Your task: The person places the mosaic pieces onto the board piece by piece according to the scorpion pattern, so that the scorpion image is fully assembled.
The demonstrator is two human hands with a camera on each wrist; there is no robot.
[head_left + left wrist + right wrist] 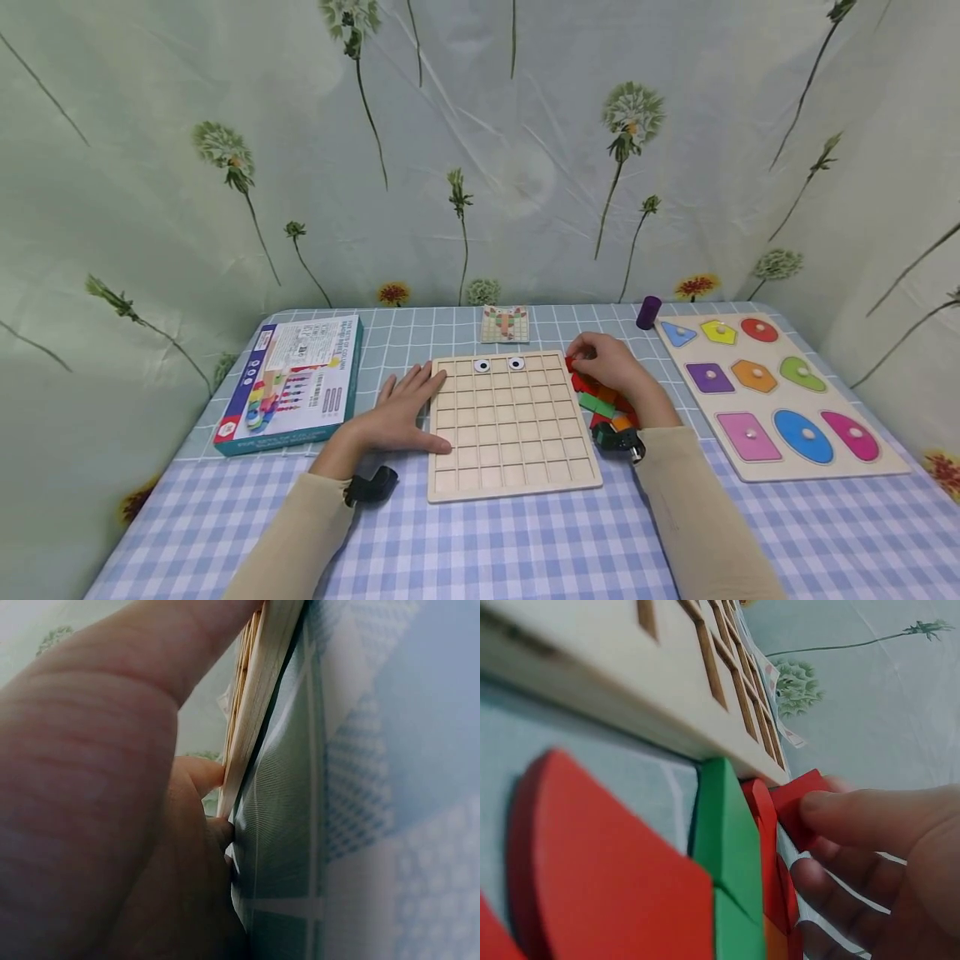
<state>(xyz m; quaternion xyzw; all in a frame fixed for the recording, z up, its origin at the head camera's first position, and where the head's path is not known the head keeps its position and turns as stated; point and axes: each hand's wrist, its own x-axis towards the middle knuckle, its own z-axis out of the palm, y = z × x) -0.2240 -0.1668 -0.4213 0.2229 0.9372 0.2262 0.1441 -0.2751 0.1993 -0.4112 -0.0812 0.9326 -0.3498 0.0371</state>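
Right now a red block (790, 808) sat between the thumb and fingers of the right hand (603, 360), just beside the far right corner of a wooden grid board (510, 432); whether block and board touched could not be told. The left hand (405, 417) lay at the board's left edge with its fingers spread, thumb over the rim, clasping nothing. Two eye pieces (498, 364) sat in the board's far row. Close against its right side lay a heap of coloured pieces (597, 405), red, green and orange, partly under the right hand. That crowding seemed the main risk: a low sweep of the wrist, with its strapped-on camera (618, 440), might scatter the heap, and the thin pinch could let the block slip or twist. A raised rim might also catch a block brought in low, and a firm push from the left could slide the board into the heap. Beyond the board lay a picture card (505, 325); far right of it, a purple cylinder (648, 312). A shape puzzle (761, 402) filled the right of the surface (510, 546) and a box (300, 383) lay left, both well apart from the block's surroundings.
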